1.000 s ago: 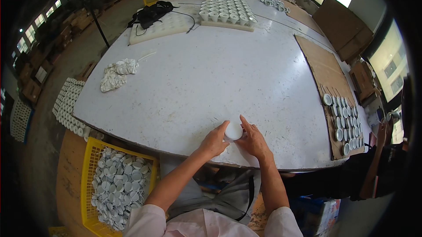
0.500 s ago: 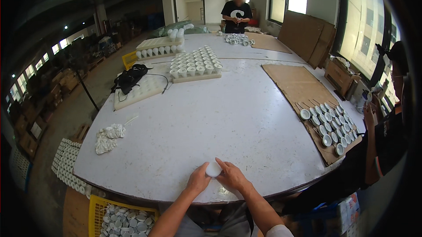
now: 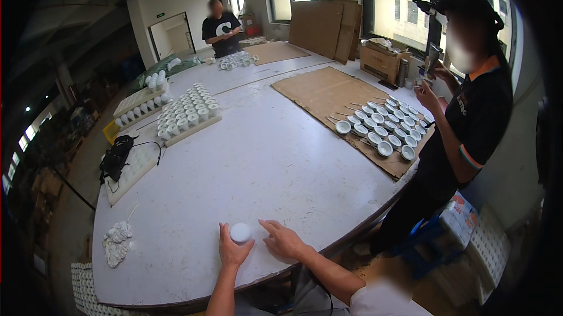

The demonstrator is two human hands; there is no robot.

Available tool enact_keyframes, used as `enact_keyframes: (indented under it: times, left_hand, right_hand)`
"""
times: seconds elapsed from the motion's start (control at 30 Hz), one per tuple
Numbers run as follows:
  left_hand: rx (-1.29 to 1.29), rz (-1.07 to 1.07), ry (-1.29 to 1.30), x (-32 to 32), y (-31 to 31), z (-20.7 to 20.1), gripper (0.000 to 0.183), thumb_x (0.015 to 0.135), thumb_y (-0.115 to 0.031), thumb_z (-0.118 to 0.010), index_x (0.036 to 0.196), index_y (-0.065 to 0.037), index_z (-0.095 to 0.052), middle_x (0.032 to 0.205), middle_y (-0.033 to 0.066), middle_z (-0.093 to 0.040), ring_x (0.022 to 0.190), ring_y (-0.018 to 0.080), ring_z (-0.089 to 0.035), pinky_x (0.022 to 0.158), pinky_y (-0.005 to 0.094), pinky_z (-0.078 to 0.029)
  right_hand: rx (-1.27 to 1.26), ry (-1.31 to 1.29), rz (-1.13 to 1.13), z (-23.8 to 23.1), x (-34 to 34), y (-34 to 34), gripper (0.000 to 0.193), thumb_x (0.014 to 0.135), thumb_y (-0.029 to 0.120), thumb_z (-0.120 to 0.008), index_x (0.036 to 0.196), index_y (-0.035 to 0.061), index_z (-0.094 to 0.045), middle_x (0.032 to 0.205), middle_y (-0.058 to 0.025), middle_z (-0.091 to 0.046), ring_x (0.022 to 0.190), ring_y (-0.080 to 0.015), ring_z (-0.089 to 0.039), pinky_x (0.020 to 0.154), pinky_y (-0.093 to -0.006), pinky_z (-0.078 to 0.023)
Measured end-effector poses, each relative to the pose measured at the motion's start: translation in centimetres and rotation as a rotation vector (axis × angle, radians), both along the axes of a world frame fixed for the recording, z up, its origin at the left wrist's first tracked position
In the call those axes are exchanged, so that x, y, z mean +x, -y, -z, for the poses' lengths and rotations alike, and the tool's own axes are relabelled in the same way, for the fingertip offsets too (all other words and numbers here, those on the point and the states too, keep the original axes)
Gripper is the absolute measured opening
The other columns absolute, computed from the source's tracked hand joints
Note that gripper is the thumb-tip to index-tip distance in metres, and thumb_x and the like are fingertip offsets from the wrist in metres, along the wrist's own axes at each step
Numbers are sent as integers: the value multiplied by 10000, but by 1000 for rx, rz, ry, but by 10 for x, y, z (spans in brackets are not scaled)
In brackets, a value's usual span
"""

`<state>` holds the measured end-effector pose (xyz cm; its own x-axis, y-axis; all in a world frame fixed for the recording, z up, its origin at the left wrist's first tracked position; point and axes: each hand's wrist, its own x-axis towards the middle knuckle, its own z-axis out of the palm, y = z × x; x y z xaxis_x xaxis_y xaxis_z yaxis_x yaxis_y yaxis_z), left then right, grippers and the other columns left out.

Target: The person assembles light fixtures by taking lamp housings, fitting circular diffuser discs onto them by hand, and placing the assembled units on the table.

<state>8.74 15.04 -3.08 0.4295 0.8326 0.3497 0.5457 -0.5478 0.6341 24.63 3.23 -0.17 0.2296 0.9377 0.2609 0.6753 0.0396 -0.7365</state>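
Observation:
In my left hand [image 3: 233, 252], near the front edge of the white table [image 3: 258, 181], is a round white dome-shaped piece [image 3: 240, 233], possibly a bulb cover. My thumb and fingers curve round its sides, and its smooth top faces up. Just to the right, my right hand [image 3: 285, 242] hovers apart from the piece, fingers stretched out and holding nothing. The underside of the piece is hidden.
Crumpled white cloth [image 3: 118, 243] lies left. Beyond it are a black strap bundle [image 3: 117, 159] and a tray of white cups [image 3: 187, 118]. Lamp-like parts with wires [image 3: 384, 148] cover cardboard [image 3: 316, 88] at right, beside a standing co-worker [image 3: 489, 114]. Another person [image 3: 221, 30] stands far off.
My right hand has let go of the white piece and moved away to its right, its fingers opening. My left hand keeps hold of it. The view has turned right.

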Motion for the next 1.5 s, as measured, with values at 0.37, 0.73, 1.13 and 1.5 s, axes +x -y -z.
enact_keyframes:
  times: [0.37, 0.73, 1.13, 1.5]
  left_hand:
    - [-92, -34, -28, 18, 0, 4, 771, 667, -231, -762, 1285, 57, -402, 1305, 299, -460, 1217, 429, -442, 1021, 455, -370]
    - [18, -189, 317, -88, -31, 35, 325, 932, -97, -447, 1165, 80, -588, 988, 175, -674, 839, 217, -653, 777, 295, -511]
    - [186, -359, 109, -133, -50, 41, 195, 906, -31, -482, 1050, 43, -591, 1226, 214, -572, 1059, 330, -593, 866, 363, -499]
    - [-153, -429, 357, -147, -27, 24, 176, 871, -150, -599, 887, 6, -679, 1103, 190, -649, 953, 256, -659, 808, 314, -518]
  right_hand:
    - [59, -83, 213, 27, 21, 55, 437, 843, 133, -616, 1261, 72, -510, 1095, -158, -586, 846, -293, -625, 738, -380, -513]
    - [297, 52, 277, 33, 16, 60, 323, 783, 35, -633, 1103, 54, -596, 987, -149, -627, 833, -319, -629, 696, -367, -525]
    - [225, 113, 251, 29, 14, 46, 245, 750, -8, -646, 991, 37, -651, 916, -144, -638, 790, -307, -634, 676, -357, -525]
    - [266, 204, 270, 35, 2, 52, 254, 786, -47, -603, 1037, -11, -622, 980, -165, -602, 658, -239, -603, 585, -303, -491]
